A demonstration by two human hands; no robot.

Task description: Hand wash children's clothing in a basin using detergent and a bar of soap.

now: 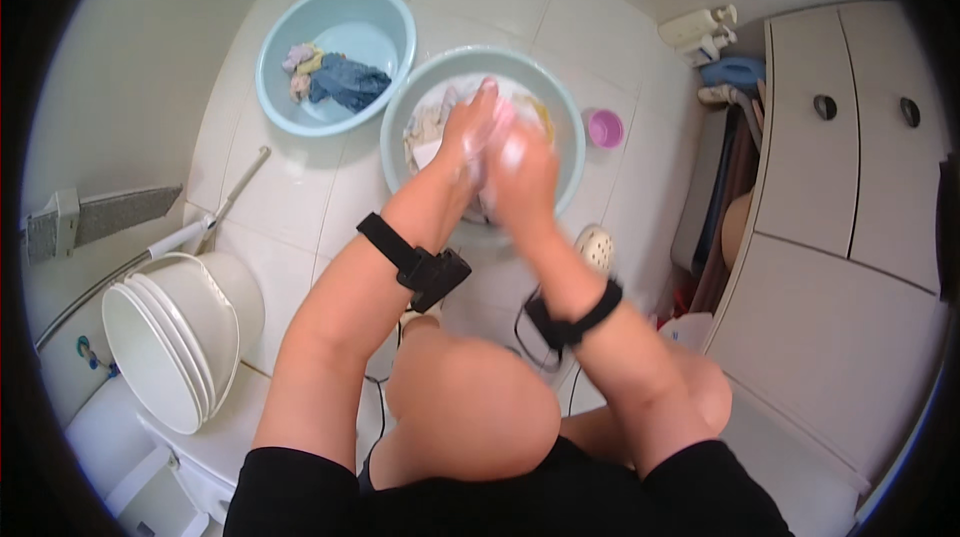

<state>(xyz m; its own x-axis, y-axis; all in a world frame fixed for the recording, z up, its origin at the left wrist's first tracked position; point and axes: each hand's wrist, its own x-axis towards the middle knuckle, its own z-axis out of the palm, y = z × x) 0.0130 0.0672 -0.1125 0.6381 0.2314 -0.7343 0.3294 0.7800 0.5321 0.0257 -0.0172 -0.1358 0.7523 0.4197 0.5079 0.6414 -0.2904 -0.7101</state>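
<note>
A light blue basin (pixel 396 159) stands on the floor in front of me, with sudsy water and several pale garments in it. Over it my hands are pressed together on a soapy pink cloth (pixel 503 113), whose shape is partly hidden by the fingers and foam. My left hand (pixel 466 137) grips the cloth from the left, thumb side up. On the other side, my right hand (pixel 526 175) is closed against it, blurred by motion and flecked with white suds. Around the hands, a beige garment (pixel 428 125) and a yellowish one (pixel 544 115) show in the basin.
Beyond to the left is a second blue basin (pixel 388 25), holding a denim garment (pixel 348 83) and small pale clothes. A small pink tub (pixel 604 128) sits at the right. White buckets (pixel 150 352) stand nested at left; a grey cabinet (pixel 810 177) lines the right.
</note>
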